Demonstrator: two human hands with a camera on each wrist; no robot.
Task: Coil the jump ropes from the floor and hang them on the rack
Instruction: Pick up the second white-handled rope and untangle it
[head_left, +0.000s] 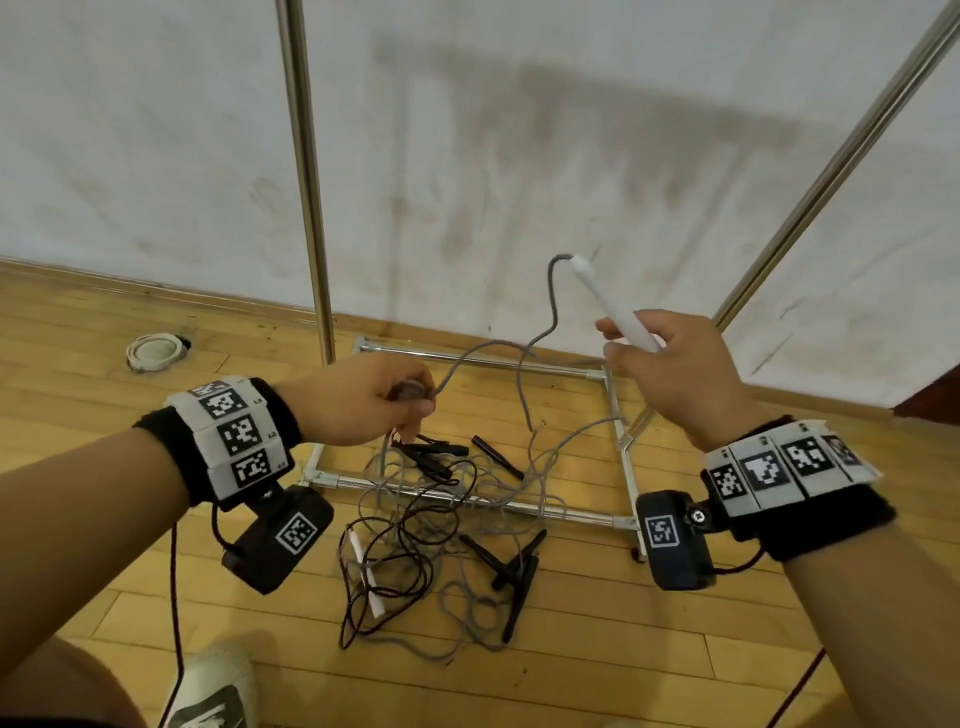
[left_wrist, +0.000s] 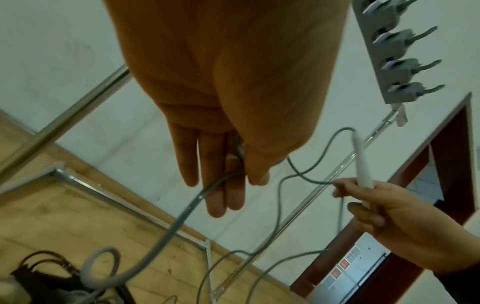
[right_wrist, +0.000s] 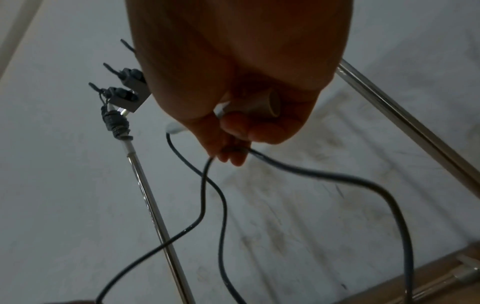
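My right hand (head_left: 615, 340) grips the white handle (head_left: 608, 301) of a grey jump rope (head_left: 550, 291), handle tip pointing up and away. In the right wrist view the same hand (right_wrist: 233, 148) also pinches a strand of that rope (right_wrist: 324, 174) under the handle (right_wrist: 249, 107). The rope arcs down to my left hand (head_left: 415, 402), which pinches it between thumb and fingers (left_wrist: 233, 181). The rest trails into a tangled pile of grey and dark ropes (head_left: 441, 519) with black handles (head_left: 514, 566) on the floor. The rack's base frame (head_left: 467, 358) lies beneath the pile.
Two steel rack poles (head_left: 306, 182) (head_left: 831, 171) rise before a stained white wall. A grey hook strip (left_wrist: 387, 51) sits high on the rack; a dark wound bundle (right_wrist: 116, 123) hangs below one hook. A white ring (head_left: 156, 351) and my shoe (head_left: 218, 686) are on the wooden floor.
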